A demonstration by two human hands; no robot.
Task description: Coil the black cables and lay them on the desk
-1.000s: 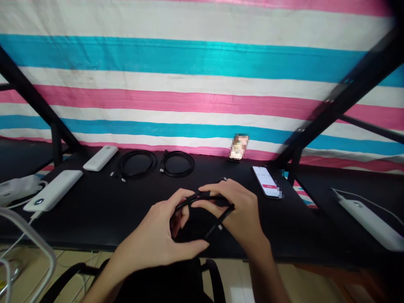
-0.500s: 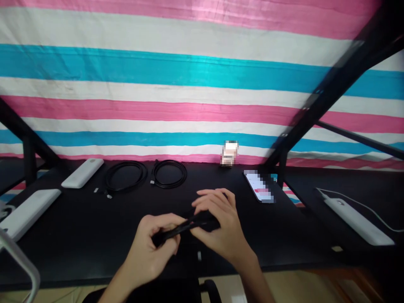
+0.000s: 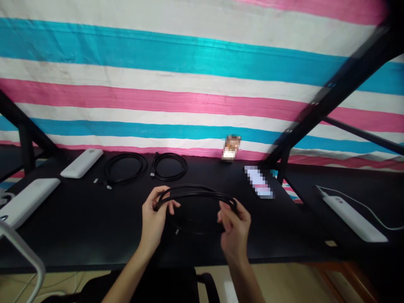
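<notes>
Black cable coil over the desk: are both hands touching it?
Touching. The head view shows the left hand gripping one end of the cable coil, the right hand pinching the other.

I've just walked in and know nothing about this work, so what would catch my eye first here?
First, the huge striped cloth in pink, blue and white, filling the background behind the black table. Then, front and centre, the left hand and right hand hold a looped black cable between them over the table. Behind them lie two more coiled cables, with white power banks at the far left.
</notes>
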